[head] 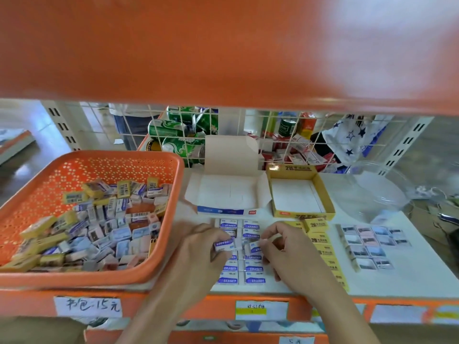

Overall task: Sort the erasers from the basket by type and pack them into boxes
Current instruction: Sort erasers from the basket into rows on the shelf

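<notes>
Sorting is the step in hand, I judge, and packing has not begun: both boxes stand empty. My left hand (211, 247) grips a blue-and-white eraser (224, 244) between thumb and curled fingers. My right hand (285, 249) pinches a second eraser (255, 248) of the same kind by its end. The two meet over the grid (254, 269) of matching erasers laid flat at the middle of the shelf (409, 276), near its front edge.

The orange basket (74, 279) sits at the shelf's left end, heaped with mixed erasers (99, 227). A column of yellow erasers (323, 244) lies just beside the grid on its right, and the picture erasers (367, 244) lie further toward the right end. Behind the grid, toward the back edge, the white box (228, 192) lies open, with the yellow box (303, 216) just beside it.

Next I would set both held pieces into gaps in the grid, square with their rows, and lower them lightly so the neighbours do not shift. Then I would reach back into the basket, since plenty there looks unsorted.
</notes>
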The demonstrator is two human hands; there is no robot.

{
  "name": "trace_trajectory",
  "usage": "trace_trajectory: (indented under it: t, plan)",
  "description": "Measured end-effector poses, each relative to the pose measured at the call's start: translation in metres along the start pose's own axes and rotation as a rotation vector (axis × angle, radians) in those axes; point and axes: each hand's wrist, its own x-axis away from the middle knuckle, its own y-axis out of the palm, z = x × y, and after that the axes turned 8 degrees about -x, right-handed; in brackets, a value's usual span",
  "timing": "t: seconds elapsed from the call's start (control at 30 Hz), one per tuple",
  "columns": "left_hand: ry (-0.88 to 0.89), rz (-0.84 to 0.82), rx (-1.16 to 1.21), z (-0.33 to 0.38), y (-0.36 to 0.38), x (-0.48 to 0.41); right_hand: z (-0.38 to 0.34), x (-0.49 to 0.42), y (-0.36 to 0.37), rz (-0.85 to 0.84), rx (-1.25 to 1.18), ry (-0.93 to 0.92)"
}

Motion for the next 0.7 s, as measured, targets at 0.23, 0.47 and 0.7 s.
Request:
trace_trajectory:
  t: [0.23, 0.47, 0.7]
  plan:
    - [-0.026, 0.003, 0.029, -0.0017, -0.0003, -0.0010, 0.0033, -0.0025, -0.0052, -0.039, 0.139, 0.003]
    - [-0.053, -0.013, 0.020, -0.0045, -0.0002, -0.0042, 0.0007, -0.0020, -0.0037, -0.014, 0.265, -0.038]
    - [-0.094, -0.038, 0.006, -0.0061, 0.0028, -0.0098, -0.0003, -0.0040, 0.0013, 0.006, 0.317, -0.038]
